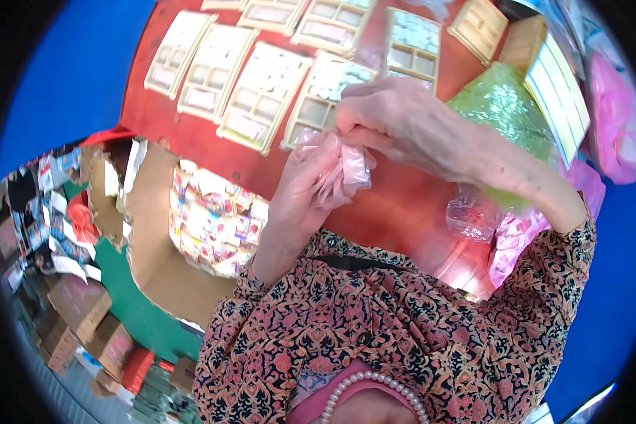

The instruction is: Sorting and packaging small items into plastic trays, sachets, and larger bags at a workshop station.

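Note:
My left hand is closed around a small pink packet in clear, shiny plastic, held up over the red table. Just above it, my right hand has its fingers curled and pinched together at the packet's top end. What lies inside that pinch is hidden. Beyond my hands stand several pale wooden compartment trays, some with small whitish pieces in their far sections. One tray is partly covered by my right hand.
A large cardboard box full of small printed packets is at my left. Yellow-green plastic bags, crumpled clear plastic and a pink bag lie right on the red table. Brown cartons sit on the floor at lower left.

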Available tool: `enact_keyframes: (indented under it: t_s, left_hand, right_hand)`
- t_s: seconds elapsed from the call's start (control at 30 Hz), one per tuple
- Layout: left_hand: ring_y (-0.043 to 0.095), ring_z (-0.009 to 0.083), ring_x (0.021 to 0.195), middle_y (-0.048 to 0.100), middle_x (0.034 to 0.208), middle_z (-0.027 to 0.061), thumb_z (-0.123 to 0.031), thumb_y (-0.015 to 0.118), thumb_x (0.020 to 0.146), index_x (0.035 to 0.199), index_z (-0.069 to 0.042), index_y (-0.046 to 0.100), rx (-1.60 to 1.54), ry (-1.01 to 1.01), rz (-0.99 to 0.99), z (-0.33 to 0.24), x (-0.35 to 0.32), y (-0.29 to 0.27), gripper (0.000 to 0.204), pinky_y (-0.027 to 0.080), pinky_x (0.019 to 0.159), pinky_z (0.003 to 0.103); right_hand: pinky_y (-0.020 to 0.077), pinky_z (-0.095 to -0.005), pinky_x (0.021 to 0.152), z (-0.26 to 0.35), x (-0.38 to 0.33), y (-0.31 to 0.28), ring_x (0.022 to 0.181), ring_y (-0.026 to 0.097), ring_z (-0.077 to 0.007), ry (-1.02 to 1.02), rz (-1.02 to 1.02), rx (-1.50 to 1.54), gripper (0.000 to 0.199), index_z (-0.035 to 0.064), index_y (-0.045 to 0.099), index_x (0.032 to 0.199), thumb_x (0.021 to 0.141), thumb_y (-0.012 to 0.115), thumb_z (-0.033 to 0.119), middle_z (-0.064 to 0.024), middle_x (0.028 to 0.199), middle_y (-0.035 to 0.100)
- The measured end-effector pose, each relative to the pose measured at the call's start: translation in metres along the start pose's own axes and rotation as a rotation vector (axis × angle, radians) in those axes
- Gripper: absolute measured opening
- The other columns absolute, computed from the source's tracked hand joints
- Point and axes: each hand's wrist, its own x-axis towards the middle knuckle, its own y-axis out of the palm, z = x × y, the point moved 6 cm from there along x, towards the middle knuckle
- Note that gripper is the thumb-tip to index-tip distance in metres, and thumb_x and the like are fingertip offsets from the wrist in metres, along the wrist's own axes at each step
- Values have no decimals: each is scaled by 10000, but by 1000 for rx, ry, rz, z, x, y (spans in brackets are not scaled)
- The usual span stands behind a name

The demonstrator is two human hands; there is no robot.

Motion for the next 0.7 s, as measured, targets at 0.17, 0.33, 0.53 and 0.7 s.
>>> enact_keyframes:
  t_s: [0.17, 0.33, 0.53, 0.7]
  left_hand:
    - [523, 79, 556, 576, 766, 76, -88, 570, 861, 1021, -31, 506, -88, -224, 41, 20, 17, -4, 181, 365, 396, 178]
    - [469, 69, 528, 519, 713, 42, -62, 564, 850, 998, -25, 506, 19, -300, 36, 18, 30, 6, 163, 310, 372, 184]
    - [383, 59, 498, 478, 704, 42, -13, 484, 886, 1071, -14, 503, 92, -353, -15, 9, 63, 40, 187, 256, 351, 159]
    - [418, 56, 493, 515, 748, 55, -37, 508, 873, 1068, -7, 498, 317, -335, -42, -9, 81, 94, 197, 291, 342, 153]
  right_hand:
    - [438, -399, 608, -8, -19, 2, 707, 564, -335, 169, 4, 46, 59, -5, 561, 827, 792, 603, 18, -146, 744, 552]
    - [441, -409, 623, -6, -39, -15, 732, 562, -347, 237, -207, 74, 59, 0, 560, 845, 808, 595, 30, -153, 783, 554]
    - [430, -428, 658, -16, -92, -65, 749, 543, -370, 389, -282, -22, 102, -14, 537, 833, 790, 600, 54, -169, 754, 533]
    - [432, -412, 629, -11, -131, -86, 692, 552, -381, 382, -357, 22, 121, -26, 552, 757, 792, 590, 84, -195, 704, 551]
